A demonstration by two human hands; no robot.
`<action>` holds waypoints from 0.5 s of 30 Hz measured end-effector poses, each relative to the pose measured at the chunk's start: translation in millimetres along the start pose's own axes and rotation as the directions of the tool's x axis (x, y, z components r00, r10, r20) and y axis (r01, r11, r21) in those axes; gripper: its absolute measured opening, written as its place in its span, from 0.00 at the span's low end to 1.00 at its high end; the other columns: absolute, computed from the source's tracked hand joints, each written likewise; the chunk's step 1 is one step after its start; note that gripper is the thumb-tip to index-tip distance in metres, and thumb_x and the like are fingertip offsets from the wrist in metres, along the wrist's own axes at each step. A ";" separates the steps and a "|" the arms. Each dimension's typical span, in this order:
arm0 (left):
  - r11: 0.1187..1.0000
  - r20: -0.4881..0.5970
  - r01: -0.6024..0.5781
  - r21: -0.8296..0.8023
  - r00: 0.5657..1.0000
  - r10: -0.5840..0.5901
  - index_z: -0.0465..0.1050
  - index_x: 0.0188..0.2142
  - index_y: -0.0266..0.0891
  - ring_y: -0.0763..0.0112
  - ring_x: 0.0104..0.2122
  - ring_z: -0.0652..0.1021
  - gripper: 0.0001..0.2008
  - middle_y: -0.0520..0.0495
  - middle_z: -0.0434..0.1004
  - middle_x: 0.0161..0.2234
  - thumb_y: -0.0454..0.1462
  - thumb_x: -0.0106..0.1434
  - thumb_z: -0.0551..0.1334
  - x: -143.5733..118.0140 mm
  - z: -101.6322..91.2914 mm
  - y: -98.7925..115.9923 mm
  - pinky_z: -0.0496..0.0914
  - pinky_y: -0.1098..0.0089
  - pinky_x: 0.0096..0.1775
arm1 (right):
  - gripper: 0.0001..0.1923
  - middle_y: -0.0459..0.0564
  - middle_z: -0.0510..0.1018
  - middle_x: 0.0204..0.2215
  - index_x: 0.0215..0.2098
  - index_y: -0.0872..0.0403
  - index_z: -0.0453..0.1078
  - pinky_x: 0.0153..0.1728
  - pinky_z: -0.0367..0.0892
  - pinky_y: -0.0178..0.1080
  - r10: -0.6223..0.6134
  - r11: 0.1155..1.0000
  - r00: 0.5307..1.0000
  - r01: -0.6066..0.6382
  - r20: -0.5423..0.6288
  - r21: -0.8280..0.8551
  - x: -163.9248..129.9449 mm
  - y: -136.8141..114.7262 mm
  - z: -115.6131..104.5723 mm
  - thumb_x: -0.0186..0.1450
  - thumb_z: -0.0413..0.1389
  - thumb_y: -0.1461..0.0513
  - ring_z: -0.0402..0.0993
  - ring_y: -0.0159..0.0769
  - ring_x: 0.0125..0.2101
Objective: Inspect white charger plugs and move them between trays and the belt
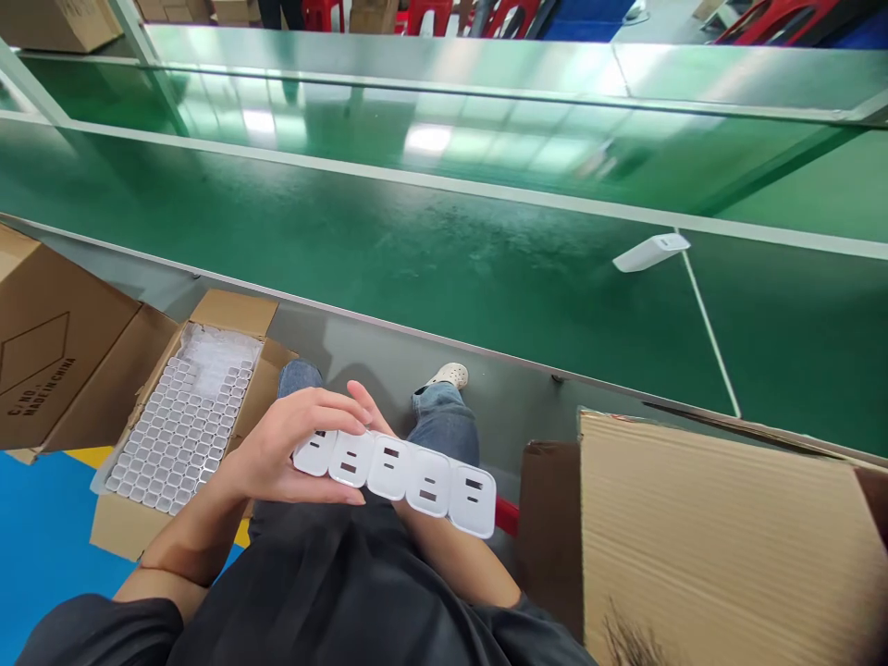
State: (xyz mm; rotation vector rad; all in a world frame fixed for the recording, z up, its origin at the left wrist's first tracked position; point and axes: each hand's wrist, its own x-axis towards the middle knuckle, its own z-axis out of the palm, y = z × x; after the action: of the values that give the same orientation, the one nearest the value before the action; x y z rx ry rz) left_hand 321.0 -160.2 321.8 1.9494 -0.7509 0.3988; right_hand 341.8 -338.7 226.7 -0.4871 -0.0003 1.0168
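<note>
A row of several white chargers [409, 474] lies side by side across my hands above my lap, their port faces up. My left hand [291, 449] grips the row's left end, fingers curled over the top and thumb below. My right hand [369, 414] is under the row and mostly hidden; only fingertips show behind the left chargers, and its forearm runs out beneath the right end. One more white charger [650, 252] lies alone on the green conveyor belt [416, 250] at the far right.
An open cardboard box [232, 310] at my left holds a tray of several white chargers [180, 425]. A larger carton [48, 342] stands further left. Another cardboard box [708, 536] sits at my right. The belt's metal edge [388, 324] runs in front of my knees.
</note>
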 end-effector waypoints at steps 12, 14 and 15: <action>0.996 0.054 0.006 0.084 0.999 -0.011 0.70 0.48 0.39 0.65 0.40 0.80 0.22 0.42 0.79 0.41 0.47 0.60 0.70 2.7 -1.4 -0.4 0.75 0.68 0.40 | 0.38 0.48 0.78 0.47 0.65 0.41 0.63 0.50 0.69 0.44 -0.051 0.997 0.990 0.043 0.130 0.064 7.6 5.1 -5.4 0.58 0.67 0.58 0.77 0.39 0.41; 0.993 0.057 -0.016 0.119 0.998 0.010 0.71 0.48 0.39 0.65 0.40 0.80 0.21 0.42 0.78 0.41 0.47 0.60 0.70 3.2 -2.2 -0.6 0.76 0.66 0.41 | 0.37 0.47 0.79 0.45 0.65 0.40 0.64 0.49 0.70 0.43 -0.041 0.998 0.992 0.034 0.119 0.059 7.8 3.8 -4.9 0.59 0.67 0.57 0.77 0.38 0.39; 0.989 0.056 -0.037 0.146 0.998 0.029 0.72 0.48 0.39 0.64 0.40 0.80 0.21 0.41 0.78 0.41 0.47 0.60 0.70 3.2 -2.5 -0.8 0.76 0.64 0.43 | 0.37 0.47 0.79 0.43 0.65 0.40 0.64 0.48 0.70 0.42 -0.034 0.998 0.993 0.029 0.116 0.052 8.0 3.4 -5.1 0.59 0.67 0.57 0.77 0.37 0.39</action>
State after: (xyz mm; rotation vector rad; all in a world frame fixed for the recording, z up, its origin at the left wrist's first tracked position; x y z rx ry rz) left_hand 324.0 -158.9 324.2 2.0946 -0.8083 0.4338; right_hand 344.5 -332.7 219.0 -0.3799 -0.0858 1.0106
